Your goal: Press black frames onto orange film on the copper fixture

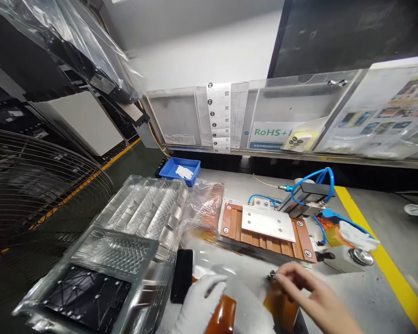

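Note:
My left hand (200, 304), in a white glove, has its fingers curled over a glossy amber-brown piece (223, 315) at the bottom centre. My bare right hand (310, 292) is to the right, thumb and forefinger brought together. At its fingertips is a small black part (271, 275), too blurred to name. A blurred amber piece (281, 306) shows just below those fingers; whether they grip it is unclear. Beyond both hands stands a fixture with a silver plate (268, 222) over a brown ribbed base (230, 218).
Left of my gloved hand lies a black phone (182, 276). Stacked clear plastic trays (149, 204) hold a black panel (88, 297). A blue bin (167, 172) contains a white glove (184, 172). A bottle with a metal cap (360, 256) and blue air hoses (313, 176) stand right.

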A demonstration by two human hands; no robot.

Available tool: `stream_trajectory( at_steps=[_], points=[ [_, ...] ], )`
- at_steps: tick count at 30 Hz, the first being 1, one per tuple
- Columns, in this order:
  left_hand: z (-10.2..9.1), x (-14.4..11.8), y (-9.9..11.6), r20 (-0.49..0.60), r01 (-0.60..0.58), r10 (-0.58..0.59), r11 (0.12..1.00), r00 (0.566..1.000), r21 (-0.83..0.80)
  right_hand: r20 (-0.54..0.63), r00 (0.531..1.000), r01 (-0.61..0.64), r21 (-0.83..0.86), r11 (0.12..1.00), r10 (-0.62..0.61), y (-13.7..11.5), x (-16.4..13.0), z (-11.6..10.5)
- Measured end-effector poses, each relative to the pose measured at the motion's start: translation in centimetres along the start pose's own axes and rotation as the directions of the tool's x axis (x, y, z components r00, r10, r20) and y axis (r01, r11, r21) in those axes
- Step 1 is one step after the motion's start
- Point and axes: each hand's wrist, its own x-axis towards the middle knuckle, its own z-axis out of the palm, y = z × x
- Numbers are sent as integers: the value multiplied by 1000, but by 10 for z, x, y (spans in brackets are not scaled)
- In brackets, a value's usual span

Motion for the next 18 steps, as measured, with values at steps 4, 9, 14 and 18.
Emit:
stream_trajectory(
  at_steps=[4, 9, 14, 18],
  points=[
    [14, 14, 48, 270, 9, 57, 971, 961, -237, 190, 982, 5, -8, 1000, -3, -7, 8, 24],
    [30, 27, 66, 233, -83, 80, 997, 969, 4, 220, 974, -45, -13, 999, 47, 4, 13, 23],
    [24, 43, 68, 127, -54, 46, 997, 991, 59, 265, 946, -229, 134, 964, 188, 32, 5, -3],
    [15, 66, 64, 101, 75, -53, 971, 993, -226, 82, 947, -315, 425, 849, 310, 60, -2, -19]
  ],
)
